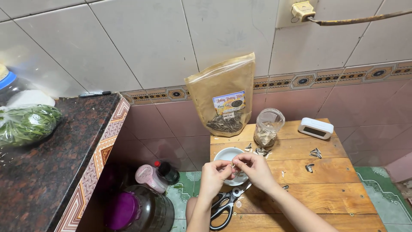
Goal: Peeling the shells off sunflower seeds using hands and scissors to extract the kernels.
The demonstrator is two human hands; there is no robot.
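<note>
White bowl (pixel 226 154) lies just beyond both hands (pixel 235 169) pinching a seed (pixel 233 164).

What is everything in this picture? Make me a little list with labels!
hands: left hand and right hand pinch a small striped sunflower seed together
below hands: small white round bowl
near wrists: black-handled scissors, lying flat
table: low wooden slatted table
at the back: brown paper seed pouch leaning on the wall, clear plastic jar, white rectangular clock
scattered: loose striped seeds
floor: dark jug with purple lid
</note>
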